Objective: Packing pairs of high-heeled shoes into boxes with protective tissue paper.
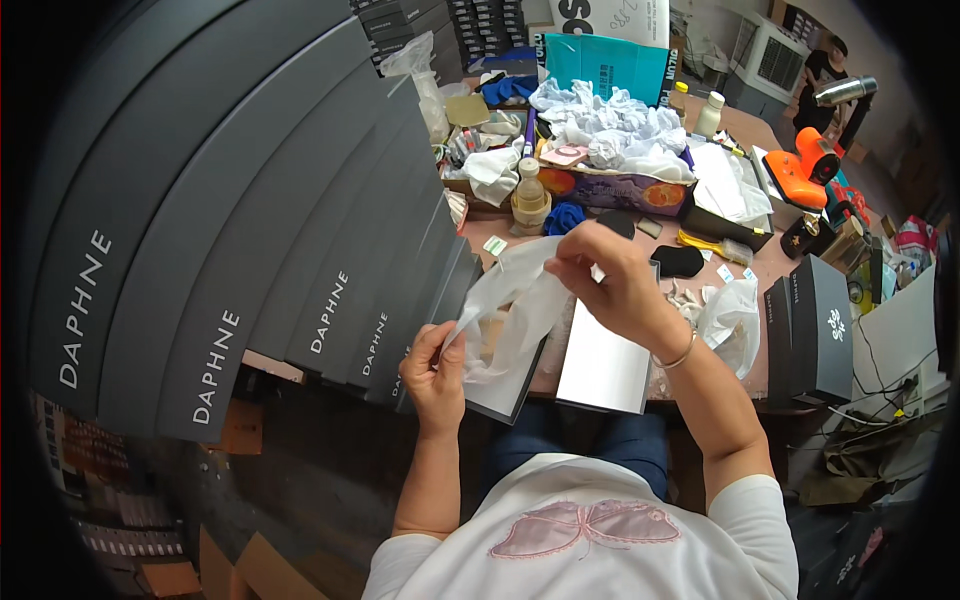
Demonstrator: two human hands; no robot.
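Note:
Between my hands stretches a thin, translucent white sheet, sagging in a loop; whether it is tissue paper or soft plastic is unclear. My left hand pinches its near left end. At the far right end, my right hand grips it between thumb and fingers. Beneath the sheet lies a dark-edged open box part, partly hidden, with something beige showing through. A white-lined shoebox part rests to the right of it, under my right wrist.
Tall stacks of dark grey shoeboxes crowd the left. Crumpled white paper fills a purple carton at the back. A bottle, a yellow-handled brush and an orange tool stand around. More shoeboxes are right.

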